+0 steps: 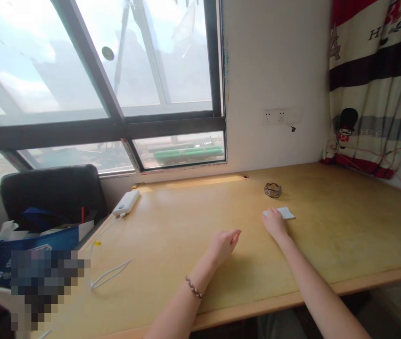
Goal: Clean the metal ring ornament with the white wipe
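Note:
My right hand (274,223) rests on the wooden desk (345,226), its fingers on the near edge of a small white folded cloth or paper (286,213). Whether the fingers grip it or just lie on it I cannot tell. My left hand (223,244) hovers low over the desk to the left, fingers together and stretched forward, holding nothing. A braided bracelet sits on my left wrist (194,287). A silver bracelet (273,189) lies on the desk a little beyond the white piece.
A white power bank (126,202) with a white cable (110,273) lies at the desk's left. A black chair (52,190) with a blue bag (27,247) stands left of the desk. Window behind, wall sockets (281,116), striped curtain (373,84) at right.

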Tool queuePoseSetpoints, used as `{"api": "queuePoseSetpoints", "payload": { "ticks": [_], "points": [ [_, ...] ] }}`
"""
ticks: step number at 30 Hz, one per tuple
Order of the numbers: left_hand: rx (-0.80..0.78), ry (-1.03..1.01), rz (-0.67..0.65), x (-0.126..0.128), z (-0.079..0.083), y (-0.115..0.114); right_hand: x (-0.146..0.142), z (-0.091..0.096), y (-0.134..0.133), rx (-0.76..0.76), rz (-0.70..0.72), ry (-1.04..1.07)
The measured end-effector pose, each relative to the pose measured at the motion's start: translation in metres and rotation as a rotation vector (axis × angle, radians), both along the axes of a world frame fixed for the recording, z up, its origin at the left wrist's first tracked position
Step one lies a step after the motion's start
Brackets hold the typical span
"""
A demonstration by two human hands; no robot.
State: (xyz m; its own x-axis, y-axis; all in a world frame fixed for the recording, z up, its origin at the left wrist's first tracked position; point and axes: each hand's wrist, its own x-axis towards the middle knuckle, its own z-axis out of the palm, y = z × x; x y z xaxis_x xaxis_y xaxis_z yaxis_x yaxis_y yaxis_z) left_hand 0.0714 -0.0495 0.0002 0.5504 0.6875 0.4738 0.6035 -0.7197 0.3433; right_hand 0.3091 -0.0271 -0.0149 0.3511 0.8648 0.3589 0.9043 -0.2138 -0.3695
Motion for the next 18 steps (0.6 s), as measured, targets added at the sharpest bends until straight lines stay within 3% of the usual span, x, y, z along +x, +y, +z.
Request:
{"api": "queuePoseSetpoints", "payload": {
  "ticks": [4, 8, 12, 14, 18],
  "points": [
    [-0.011, -0.013, -0.024, 0.002, 0.002, -0.004, -0.017, 0.007, 0.002, 0.011, 0.3, 0.139],
    [-0.041, -0.026, 0.005, 0.001, 0.004, -0.004, -0.035, 0.016, -0.004, 0.074, 0.311, 0.453],
    [-0.076, -0.107, 0.085, 0.004, 0.009, -0.004, -0.051, 0.02, -0.01, -0.051, 0.409, 1.253],
    [-0.078, -0.134, 0.109, 0.008, 0.014, -0.001, -0.052, 0.021, -0.01, -0.106, 0.411, 1.526],
    [-0.048, -0.119, 0.072, 0.034, 0.036, 0.02, -0.043, 0.023, -0.006, -0.161, 0.404, 1.581]
  ]
}}
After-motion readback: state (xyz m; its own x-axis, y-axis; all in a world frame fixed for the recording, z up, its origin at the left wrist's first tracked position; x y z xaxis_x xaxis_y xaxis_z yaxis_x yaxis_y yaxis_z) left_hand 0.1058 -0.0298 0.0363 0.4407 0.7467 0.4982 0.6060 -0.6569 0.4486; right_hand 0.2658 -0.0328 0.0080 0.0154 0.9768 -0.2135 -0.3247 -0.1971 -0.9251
